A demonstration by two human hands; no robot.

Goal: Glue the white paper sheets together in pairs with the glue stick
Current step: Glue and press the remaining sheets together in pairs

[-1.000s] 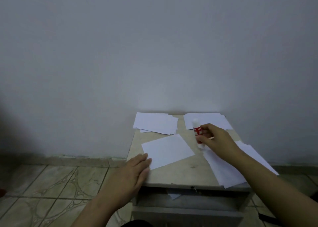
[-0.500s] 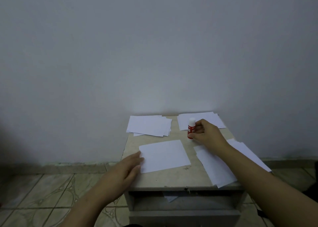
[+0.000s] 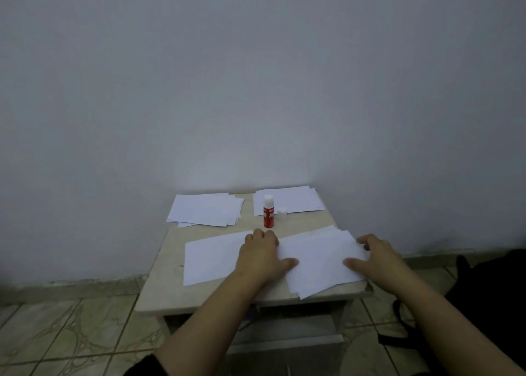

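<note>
Glue stick (image 3: 268, 215): red body, white tip, upright, uncapped; clear cap (image 3: 282, 214) just beside it. White paper sheets: single sheet (image 3: 212, 258) front-left, front-right stack (image 3: 318, 259), two rear stacks (image 3: 206, 209) (image 3: 293, 200).

There is 1 view, from a head camera looking forward and slightly down. A bare wall (image 3: 256, 76) fills the upper half, so the tilt seems shallow. The small table (image 3: 159, 298) sits low and centred, near enough that both forearms reach in from the bottom edge. Wide-angle bending shows along the floor (image 3: 57, 333).
</note>
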